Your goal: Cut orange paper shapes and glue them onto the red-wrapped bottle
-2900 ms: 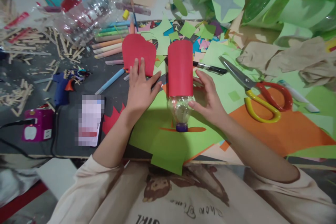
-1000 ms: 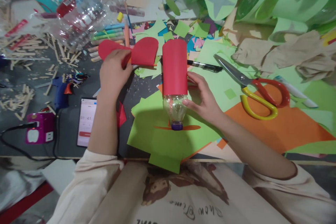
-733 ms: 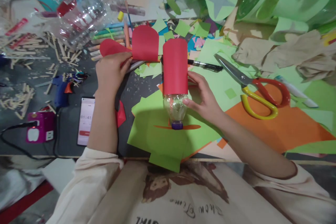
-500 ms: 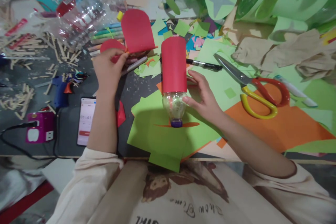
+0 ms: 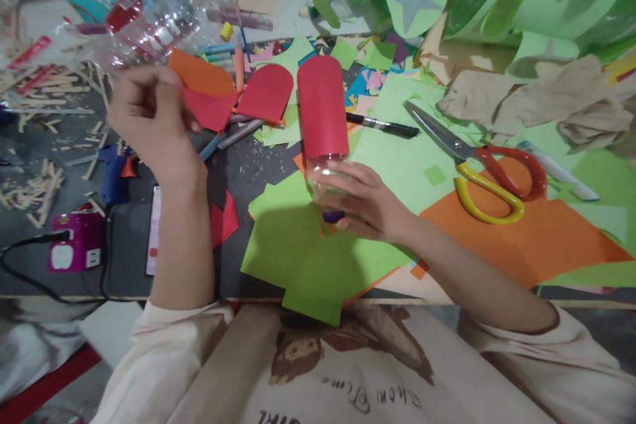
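Note:
The fingers of my left hand (image 5: 152, 112) are bent together at the edge of a red and orange paper piece (image 5: 211, 106), pinching it. A second red paper piece (image 5: 265, 93) with a rounded end lies just right of it. My right hand (image 5: 365, 202) lies over the neck of a clear bottle, fingers across it, partly hiding the neck and its purple cap (image 5: 332, 216). Red paper (image 5: 324, 106) wraps the bottle's body, which points away from me. Green paper sheets (image 5: 293, 245) lie beneath the neck.
Large scissors (image 5: 462, 149) with red and yellow handles lie right, beside a black marker (image 5: 387, 124). At left are a blue glue gun (image 5: 115, 175), a phone (image 5: 153, 232), a purple box (image 5: 77, 242) and wooden sticks (image 5: 32, 189). Green bottles (image 5: 477, 0) fill the back right.
My left hand has moved left and up, and the paper pieces beside it have shifted and turned. My right hand has closed over the bottle neck; the bottle has shifted slightly away and left.

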Demonstrator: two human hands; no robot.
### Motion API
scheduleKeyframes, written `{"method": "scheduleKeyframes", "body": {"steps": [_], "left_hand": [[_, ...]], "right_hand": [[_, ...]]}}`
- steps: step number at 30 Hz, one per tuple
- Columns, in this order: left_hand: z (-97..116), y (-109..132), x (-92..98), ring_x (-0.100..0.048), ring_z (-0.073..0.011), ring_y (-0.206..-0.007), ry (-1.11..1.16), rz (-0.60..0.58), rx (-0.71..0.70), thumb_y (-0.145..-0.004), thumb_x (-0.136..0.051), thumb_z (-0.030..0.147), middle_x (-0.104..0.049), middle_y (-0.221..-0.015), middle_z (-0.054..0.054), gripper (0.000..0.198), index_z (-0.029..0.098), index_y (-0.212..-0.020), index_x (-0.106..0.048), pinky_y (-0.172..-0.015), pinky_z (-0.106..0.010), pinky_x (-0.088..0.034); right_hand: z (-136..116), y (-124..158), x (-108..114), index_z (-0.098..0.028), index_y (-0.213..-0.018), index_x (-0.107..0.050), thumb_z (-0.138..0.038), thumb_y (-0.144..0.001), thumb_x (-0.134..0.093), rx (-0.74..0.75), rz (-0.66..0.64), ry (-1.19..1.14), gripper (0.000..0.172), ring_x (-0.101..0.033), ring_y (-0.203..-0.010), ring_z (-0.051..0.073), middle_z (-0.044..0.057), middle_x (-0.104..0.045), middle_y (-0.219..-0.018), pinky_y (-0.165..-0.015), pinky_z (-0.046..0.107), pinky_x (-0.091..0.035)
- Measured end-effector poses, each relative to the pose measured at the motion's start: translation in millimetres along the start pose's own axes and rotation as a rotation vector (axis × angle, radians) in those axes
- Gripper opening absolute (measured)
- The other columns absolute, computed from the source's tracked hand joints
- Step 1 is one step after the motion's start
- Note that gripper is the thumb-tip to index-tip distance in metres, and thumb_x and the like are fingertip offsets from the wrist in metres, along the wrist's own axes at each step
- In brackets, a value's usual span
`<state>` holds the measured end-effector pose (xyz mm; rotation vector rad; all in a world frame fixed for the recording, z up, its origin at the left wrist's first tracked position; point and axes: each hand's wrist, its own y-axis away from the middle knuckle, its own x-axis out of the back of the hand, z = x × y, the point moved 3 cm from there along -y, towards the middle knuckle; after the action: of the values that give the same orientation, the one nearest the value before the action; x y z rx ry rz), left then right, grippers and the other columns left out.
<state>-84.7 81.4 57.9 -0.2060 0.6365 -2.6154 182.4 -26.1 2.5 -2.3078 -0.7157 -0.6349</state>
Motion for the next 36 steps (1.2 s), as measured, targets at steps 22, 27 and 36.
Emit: {"method": "scheduleKeyframes", "body": {"steps": [22,27,36], "left_hand": [[17.2,115.5,-58.1,-0.054,-0.0082,-0.04,0.193,-0.928,0.624,-0.072,-0.07,0.071,-0.062,-0.049,0.0,0.057,0.017,-0.059,-0.059,-0.042,-0.02,-0.045],[7.8,115.4,-55.4,-0.052,-0.008,-0.042,0.132,-0.882,0.559,-0.075,-0.068,0.07,-0.057,-0.048,0.002,0.056,0.018,-0.06,-0.058,-0.045,-0.02,-0.044],[3.0,118.7,-55.5,-0.051,-0.0086,-0.047,0.013,-0.907,0.415,-0.085,-0.06,0.061,-0.058,-0.053,0.003,0.046,0.018,-0.069,-0.062,-0.048,-0.02,-0.042]], "right_hand": [[-10.7,-2.8,1.0,-0.027,-0.12,-0.057,-0.046,-0.096,-0.056,-0.477,0.344,-0.424,0.03,-0.063,-0.071,0.015,0.001,-0.063,-0.085,-0.061,0.029,-0.053],[-0.6,-3.4,-7.4,-0.03,-0.132,-0.047,-0.047,-0.094,-0.059,-0.476,0.244,-0.496,0.044,-0.054,-0.063,0.013,-0.004,-0.054,-0.074,-0.06,0.028,-0.049],[-0.5,-1.8,-8.7,-0.027,-0.117,-0.059,-0.036,-0.092,-0.063,-0.52,0.239,-0.461,0.027,-0.052,-0.061,0.012,-0.004,-0.05,-0.072,-0.059,0.028,-0.049]]}}
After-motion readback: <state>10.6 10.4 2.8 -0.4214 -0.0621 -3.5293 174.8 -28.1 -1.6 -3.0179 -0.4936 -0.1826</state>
